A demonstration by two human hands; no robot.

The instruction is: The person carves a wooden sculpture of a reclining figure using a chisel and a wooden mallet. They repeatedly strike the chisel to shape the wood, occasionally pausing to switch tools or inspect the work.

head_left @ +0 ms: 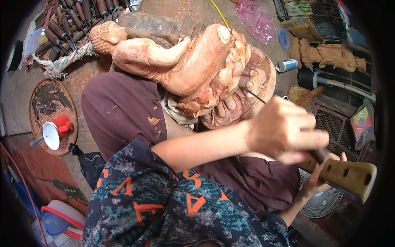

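Many wooden-handled tools (75, 18) lie near the carved figure (191, 72).

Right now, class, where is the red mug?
In the head view, the mug is toward the left edge, on the lower part of the round tray, left of the person's purple trousers.

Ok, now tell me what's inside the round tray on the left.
The round tray holds reddish-brown crumbs, some dark flat pieces and a red-and-white mug. Whatever lies beneath the mug and those pieces is covered and cannot be seen.
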